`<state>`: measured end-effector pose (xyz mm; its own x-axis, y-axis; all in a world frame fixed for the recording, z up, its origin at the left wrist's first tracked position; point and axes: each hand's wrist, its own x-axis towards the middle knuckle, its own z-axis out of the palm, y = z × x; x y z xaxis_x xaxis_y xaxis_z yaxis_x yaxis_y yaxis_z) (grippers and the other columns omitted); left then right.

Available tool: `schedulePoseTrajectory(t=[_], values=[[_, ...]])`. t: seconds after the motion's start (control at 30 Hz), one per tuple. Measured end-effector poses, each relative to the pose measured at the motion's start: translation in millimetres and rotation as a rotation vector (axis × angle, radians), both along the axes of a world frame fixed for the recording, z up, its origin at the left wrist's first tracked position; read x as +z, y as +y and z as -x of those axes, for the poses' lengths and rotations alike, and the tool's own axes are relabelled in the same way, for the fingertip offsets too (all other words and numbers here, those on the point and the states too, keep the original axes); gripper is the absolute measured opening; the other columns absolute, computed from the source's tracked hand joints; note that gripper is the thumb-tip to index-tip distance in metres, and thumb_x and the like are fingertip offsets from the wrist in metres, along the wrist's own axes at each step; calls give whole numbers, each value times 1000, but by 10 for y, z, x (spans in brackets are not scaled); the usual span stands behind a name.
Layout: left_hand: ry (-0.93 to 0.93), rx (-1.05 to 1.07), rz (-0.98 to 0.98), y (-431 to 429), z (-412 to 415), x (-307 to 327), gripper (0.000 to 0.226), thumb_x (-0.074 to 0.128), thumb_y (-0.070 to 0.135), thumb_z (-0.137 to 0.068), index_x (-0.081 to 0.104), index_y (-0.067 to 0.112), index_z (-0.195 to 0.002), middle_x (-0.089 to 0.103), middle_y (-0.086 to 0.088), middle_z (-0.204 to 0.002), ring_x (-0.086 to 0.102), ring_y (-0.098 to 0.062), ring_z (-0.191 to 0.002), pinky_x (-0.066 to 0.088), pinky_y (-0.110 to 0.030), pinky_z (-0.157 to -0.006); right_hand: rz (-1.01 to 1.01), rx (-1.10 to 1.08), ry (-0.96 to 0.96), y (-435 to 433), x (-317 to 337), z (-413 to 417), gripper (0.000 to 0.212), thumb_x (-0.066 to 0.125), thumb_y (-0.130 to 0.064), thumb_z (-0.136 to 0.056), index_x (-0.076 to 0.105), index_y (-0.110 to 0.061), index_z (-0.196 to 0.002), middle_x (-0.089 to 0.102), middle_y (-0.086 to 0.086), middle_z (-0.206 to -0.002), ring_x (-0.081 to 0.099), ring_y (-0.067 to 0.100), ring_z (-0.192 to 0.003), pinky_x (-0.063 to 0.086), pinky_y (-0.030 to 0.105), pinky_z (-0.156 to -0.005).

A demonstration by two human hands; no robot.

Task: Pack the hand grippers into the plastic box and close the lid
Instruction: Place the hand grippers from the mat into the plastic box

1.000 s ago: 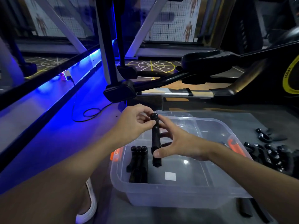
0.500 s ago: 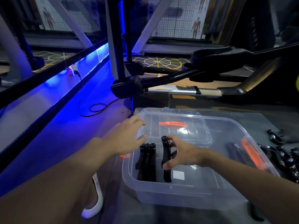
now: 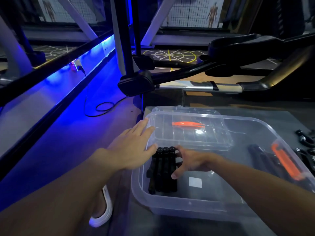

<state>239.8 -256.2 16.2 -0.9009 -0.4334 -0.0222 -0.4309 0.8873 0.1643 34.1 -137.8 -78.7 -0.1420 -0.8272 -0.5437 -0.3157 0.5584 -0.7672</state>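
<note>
A clear plastic box (image 3: 187, 208) sits on a grey mat. Several black hand grippers (image 3: 162, 171) lie side by side against its left wall. My right hand (image 3: 190, 162) is inside the box, curled on one more hand gripper pressed against that row; my fingers hide most of it. My left hand (image 3: 133, 150) hovers flat and open over the box's left rim, holding nothing. The clear lid (image 3: 187, 133), with an orange latch, lies at the box's far side. More loose hand grippers (image 3: 305, 142) lie on the mat to the right.
An orange latch (image 3: 284, 162) hangs on the box's right side. A black exercise machine foot (image 3: 136, 82) and bars stand just behind the box. A black cable (image 3: 104, 108) coils on the blue-lit floor to the left. A white shoe (image 3: 102, 217) is beside the box's near left corner.
My right hand has lowered the hand gripper from above the box down into it, beside the row. My left hand let go of it and opened out over the left rim.
</note>
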Motion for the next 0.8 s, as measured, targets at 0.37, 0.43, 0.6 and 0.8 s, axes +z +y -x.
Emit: schedulePoseTrajectory(t=[0.37, 0.43, 0.6, 0.8], values=[[18, -6, -12, 10, 6, -12, 59, 30, 48, -101, 16, 26, -154, -6, -2, -164, 4, -18, -150, 15, -33, -117, -12, 28, -92, 30, -41, -31, 92, 83, 9, -64, 35, -22, -136, 54, 1, -133, 54, 16, -122, 49, 32, -100], [16, -10, -10, 2, 5, -21, 59, 30, 47, -101, 16, 25, -154, -6, -3, -164, 4, -18, -150, 15, -33, -117, 1, 17, -91, 31, -34, -37, 92, 84, 9, -63, 35, -22, -136, 55, 1, -132, 55, 17, -122, 48, 35, -102], [16, -9, -19, 13, -5, -12, 58, 30, 47, -101, 18, 26, -153, -5, -2, -164, 7, -18, -149, 16, -34, -116, 6, 6, -134, 43, -37, -38, 93, 82, 11, -63, 36, -24, -136, 56, 3, -131, 56, 18, -122, 47, 38, -104], [23, -6, -28, 21, -7, -7, 56, 29, 46, -100, 19, 27, -152, -3, -2, -164, 10, -18, -149, 17, -33, -115, 13, -5, -118, 50, -24, -44, 93, 84, 7, -62, 37, -26, -135, 57, 0, -131, 55, 17, -122, 46, 37, -105]])
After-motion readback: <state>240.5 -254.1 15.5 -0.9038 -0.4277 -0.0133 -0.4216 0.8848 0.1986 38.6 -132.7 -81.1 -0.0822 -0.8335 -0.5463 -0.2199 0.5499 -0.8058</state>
